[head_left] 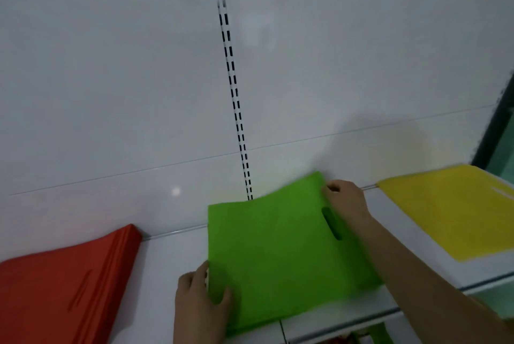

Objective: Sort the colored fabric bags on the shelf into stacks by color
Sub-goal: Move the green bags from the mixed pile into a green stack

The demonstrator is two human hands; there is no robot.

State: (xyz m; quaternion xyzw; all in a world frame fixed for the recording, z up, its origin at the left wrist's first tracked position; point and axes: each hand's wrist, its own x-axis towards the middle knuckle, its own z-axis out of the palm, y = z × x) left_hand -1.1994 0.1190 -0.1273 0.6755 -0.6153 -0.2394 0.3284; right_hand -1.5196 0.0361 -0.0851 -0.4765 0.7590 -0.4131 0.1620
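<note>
- Your left hand [201, 297] grips the near left corner of the green bag [281, 254]: the thumb lies on top of the fabric and the other fingers curl under its edge.
- Your right hand [346, 199] holds the far right corner of the same bag, fingers curled together over the edge and pinching the cloth near its top.
- The green bag lies flat in the middle of the white shelf [172, 254], held between your two hands, with its far edge touching or nearly touching the white back panel [139, 93]. Its near edge hangs slightly over the front lip of the shelf.
- A dark slot-shaped handle cut-out [331, 222] shows in the bag's right side, just beside your right wrist.
- To the left, a stack of red bags [64, 288] lies on the shelf, apart from the green bag, with bare shelf between them. Several layered edges are visible along its right side.
- To the right, a yellow bag [456, 213] lies flat on the shelf, apart from the green one. You cannot tell whether it is a single bag or a stack.
- A slotted upright rail [235, 102] runs down the back panel and ends behind the green bag's far edge.
</note>
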